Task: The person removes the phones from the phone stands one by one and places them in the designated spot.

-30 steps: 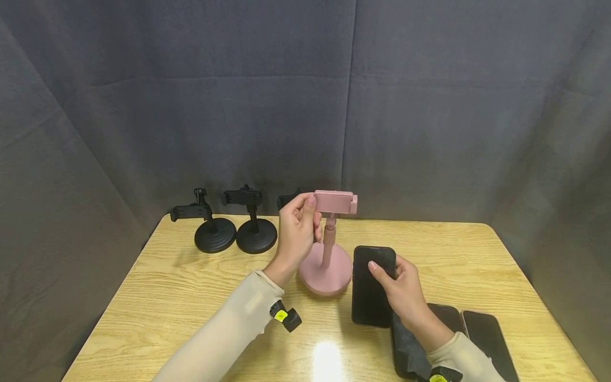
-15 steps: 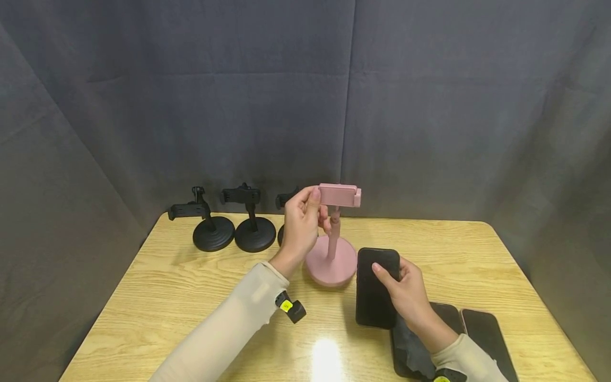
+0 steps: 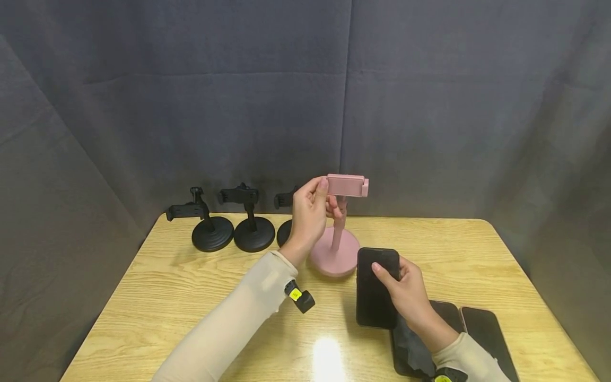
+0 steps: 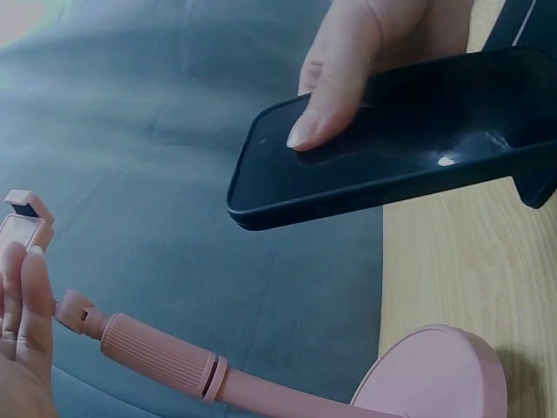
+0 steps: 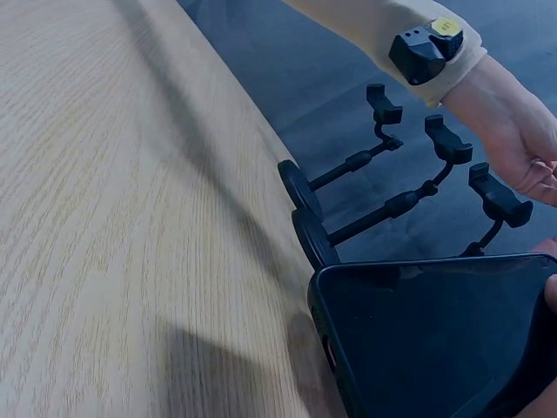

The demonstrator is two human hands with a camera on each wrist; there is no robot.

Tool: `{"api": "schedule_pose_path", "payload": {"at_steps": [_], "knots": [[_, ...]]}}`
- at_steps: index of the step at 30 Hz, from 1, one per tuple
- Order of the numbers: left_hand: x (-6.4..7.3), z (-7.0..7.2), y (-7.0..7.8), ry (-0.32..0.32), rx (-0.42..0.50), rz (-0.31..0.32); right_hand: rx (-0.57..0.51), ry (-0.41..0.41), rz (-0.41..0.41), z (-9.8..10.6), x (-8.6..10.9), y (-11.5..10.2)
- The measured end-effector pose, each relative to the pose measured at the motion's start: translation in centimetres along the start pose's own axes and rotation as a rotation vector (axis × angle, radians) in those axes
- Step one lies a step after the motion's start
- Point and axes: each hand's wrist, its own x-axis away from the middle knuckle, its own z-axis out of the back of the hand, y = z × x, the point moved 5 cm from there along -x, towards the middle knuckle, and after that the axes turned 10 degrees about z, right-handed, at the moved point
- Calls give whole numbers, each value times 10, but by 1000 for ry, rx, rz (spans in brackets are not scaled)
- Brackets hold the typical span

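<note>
In the head view my left hand (image 3: 310, 212) pinches the left end of the clamp (image 3: 347, 185) on a pink phone stand (image 3: 339, 233). The stand's round base (image 4: 435, 374) shows at the bottom of the left wrist view, with a ribbed collar partway up its stem. My right hand (image 3: 411, 297) grips a black smartphone (image 3: 374, 286) by its right side, thumb across the dark screen. This phone is held up to the right of the stand's base, its screen facing me. The fingers behind it are mostly hidden.
Three black phone stands stand along the back left, the nearest to my left hand (image 3: 285, 231) partly hidden by it. Two more phones lie at the front right, a dark one (image 3: 410, 355) under my right wrist and another (image 3: 489, 337) beside it. Grey curtain (image 3: 453, 106) surrounds the wooden table (image 3: 167, 297).
My left hand and the pink stand have moved away from me and slightly right, towards the back of the table. My right hand with the smartphone has shifted slightly right, then stayed nearly still.
</note>
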Motion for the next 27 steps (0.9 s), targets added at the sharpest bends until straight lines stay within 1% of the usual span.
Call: {"api": "schedule_pose_path", "payload": {"at_steps": [4,6,14,19,21,27], "knots": [[-4,-2,-3,21,-4,35,-4,10,-1,-1,1,0],[-7,-4,-4,18,9,50,-7,13,-2,-1,2,1],[-18,-13,-9,8,-1,75,9,-10,-9,-1,1,5],[-20,-17,-11,13,23,99,12,-19,-21,-1,2,7],[-20,-18,-11,8,25,99,17,-19,-23,-1,3,8],[-21,-25,-14,2,-9,118,15,-12,-15,-1,3,8]]}}
